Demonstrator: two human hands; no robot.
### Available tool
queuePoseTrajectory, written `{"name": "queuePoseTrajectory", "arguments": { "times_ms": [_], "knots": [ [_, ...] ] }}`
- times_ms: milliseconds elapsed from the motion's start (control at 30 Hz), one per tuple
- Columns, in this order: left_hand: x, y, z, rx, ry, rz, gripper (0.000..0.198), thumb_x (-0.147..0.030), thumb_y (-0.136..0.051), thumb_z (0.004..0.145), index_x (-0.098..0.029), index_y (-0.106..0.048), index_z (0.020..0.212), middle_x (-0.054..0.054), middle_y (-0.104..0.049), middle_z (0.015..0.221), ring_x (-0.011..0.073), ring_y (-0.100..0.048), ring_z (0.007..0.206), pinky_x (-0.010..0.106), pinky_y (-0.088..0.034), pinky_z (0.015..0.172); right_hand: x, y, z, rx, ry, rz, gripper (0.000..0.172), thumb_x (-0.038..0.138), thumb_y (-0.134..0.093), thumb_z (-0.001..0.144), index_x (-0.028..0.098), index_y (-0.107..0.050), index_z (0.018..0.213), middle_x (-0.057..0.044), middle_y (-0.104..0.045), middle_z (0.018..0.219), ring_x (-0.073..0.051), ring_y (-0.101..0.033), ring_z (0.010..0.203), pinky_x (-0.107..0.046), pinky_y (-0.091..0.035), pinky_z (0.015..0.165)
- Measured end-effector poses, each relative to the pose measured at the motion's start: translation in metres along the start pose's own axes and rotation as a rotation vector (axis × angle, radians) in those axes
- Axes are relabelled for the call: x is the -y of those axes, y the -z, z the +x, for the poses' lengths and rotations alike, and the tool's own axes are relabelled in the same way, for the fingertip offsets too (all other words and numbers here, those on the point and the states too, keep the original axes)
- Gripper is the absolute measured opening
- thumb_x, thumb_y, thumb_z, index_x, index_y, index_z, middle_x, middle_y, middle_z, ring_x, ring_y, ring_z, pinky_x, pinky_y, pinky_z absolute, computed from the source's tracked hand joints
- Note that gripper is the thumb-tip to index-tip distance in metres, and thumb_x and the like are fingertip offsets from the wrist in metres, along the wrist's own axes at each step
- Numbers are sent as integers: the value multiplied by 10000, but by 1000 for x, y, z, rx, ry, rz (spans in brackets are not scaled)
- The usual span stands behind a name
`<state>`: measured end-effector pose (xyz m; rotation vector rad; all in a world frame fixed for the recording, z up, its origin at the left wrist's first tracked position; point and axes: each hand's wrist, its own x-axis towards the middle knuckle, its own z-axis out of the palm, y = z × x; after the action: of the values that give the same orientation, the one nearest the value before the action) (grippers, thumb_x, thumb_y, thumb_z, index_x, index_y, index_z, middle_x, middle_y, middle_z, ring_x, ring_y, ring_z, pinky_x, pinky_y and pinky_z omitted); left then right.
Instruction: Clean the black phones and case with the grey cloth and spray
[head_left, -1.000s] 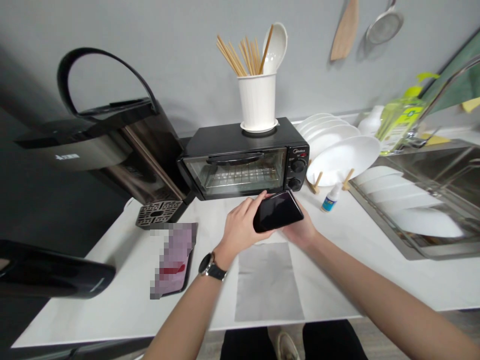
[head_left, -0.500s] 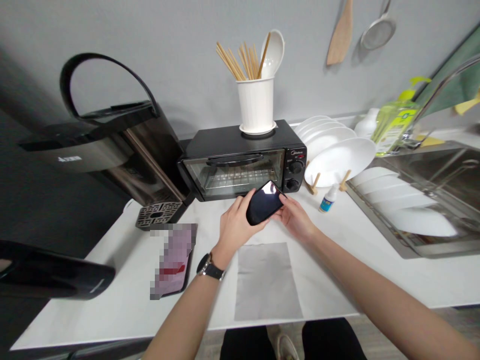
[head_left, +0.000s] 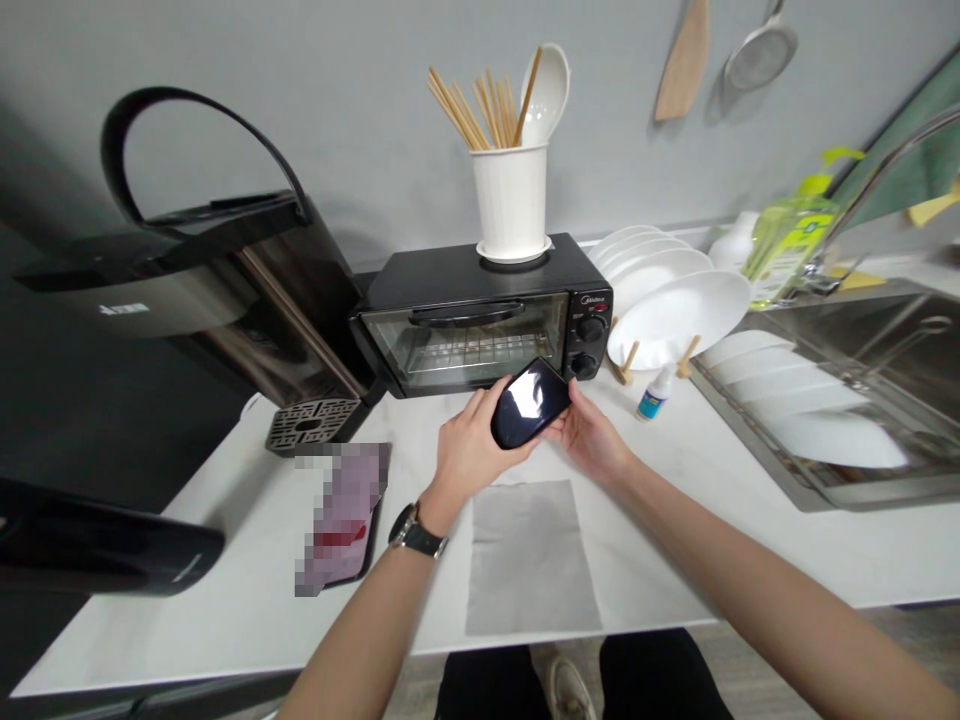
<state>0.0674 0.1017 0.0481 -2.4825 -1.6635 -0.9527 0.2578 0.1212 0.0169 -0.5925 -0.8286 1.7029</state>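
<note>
A dark smartphone (head_left: 529, 404) with a glossy, light-reflecting face is held tilted above the counter, in front of the toaster oven. My left hand (head_left: 472, 440) grips its left end, fingers behind and along the edge; a black watch is on that wrist. My right hand (head_left: 589, 430) holds the right end, thumb at the edge and fingers partly hidden underneath. Below the hands a grey cloth (head_left: 531, 560) lies flat on the white counter. To the right stands a small white spray bottle (head_left: 655, 393) with a blue label.
Behind the hands is the black toaster oven (head_left: 480, 280), carrying a white cup (head_left: 511, 200) of chopsticks. A water dispenser (head_left: 247, 320) and a blurred-out phone (head_left: 346, 515) are at left. White plates (head_left: 679, 318) stand in a rack beside the sink (head_left: 810, 490).
The phone has turned slightly in my hands, and the bright reflection on it has shifted lower and grown. The whole view has moved a little.
</note>
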Motion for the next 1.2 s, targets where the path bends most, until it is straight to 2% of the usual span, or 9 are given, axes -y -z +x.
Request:
{"name": "queuePoseTrajectory", "arguments": {
  "times_ms": [400,633,767,867,1067,1200],
  "knots": [
    [2,5,-2,-11,-25,19,855,-490,-830,771,-287,-452,1512,26,-711,1256,263,-739,1065,327,-598,836,7,0,-5,53,-145,125,410,536,-529,1052,201,-757,1111,-66,-817,1043,-176,-777,942,-288,-603,917],
    [1,5,-4,-32,-46,1,860,-484,-826,770,-296,-450,1519,23,-717,1225,263,-742,1065,314,-596,848,8,5,-6,132,-183,233,388,490,-556,1052,166,-746,1145,-76,-818,1048,-162,-775,953,-265,-595,946],
    [0,6,-5,-40,-64,-88,912,-454,-844,741,-282,-416,1528,50,-672,1390,281,-703,1194,337,-586,950,9,7,-7,138,-222,260,448,520,-463,1080,180,-748,1138,-63,-822,1003,-156,-779,905,-266,-610,900],
    [-1,6,-6,-42,-74,-130,940,-437,-852,726,-285,-394,1532,62,-630,1471,291,-669,1267,360,-576,998,10,6,-8,135,-209,236,409,487,-468,1079,194,-745,1143,-55,-821,1000,-157,-778,881,-279,-617,886],
    [1,2,-4,-25,-56,-101,936,-444,-856,741,-287,-392,1538,55,-632,1469,289,-673,1261,368,-588,980,8,0,-6,50,-108,201,245,397,-599,1012,211,-751,1060,-22,-818,926,-151,-771,782,-258,-634,792],
    [1,1,-4,-13,-55,-74,972,-459,-868,740,-289,-372,1558,54,-631,1469,289,-677,1252,362,-595,955,8,-1,-4,19,-95,157,248,424,-618,993,219,-740,1063,-34,-818,916,-176,-775,773,-286,-642,755]
  ]
}}
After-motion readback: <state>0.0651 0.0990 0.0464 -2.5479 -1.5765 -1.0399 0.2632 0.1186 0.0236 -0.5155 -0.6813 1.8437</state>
